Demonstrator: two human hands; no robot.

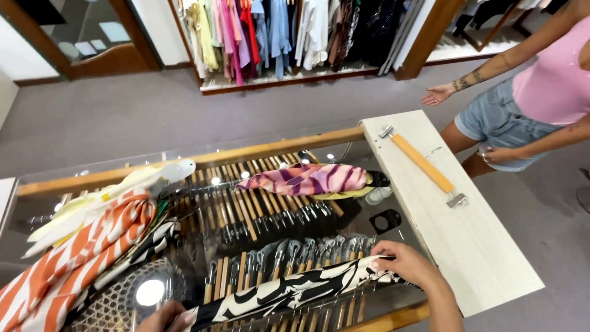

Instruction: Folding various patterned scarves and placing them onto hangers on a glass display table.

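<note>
Black-and-cream patterned cloth (295, 289) up front; behind it a pink-purple striped cloth (304, 178); to its left an orange-white striped cloth (80, 252).

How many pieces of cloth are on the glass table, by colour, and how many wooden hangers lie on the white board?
Black and white cloth, held by the left hand and right hand: 1
Orange and white cloth: 1
Purple striped cloth: 1
Pale yellow and white cloth: 1
Wooden clip hanger on the white board: 1
Total: 5
</note>
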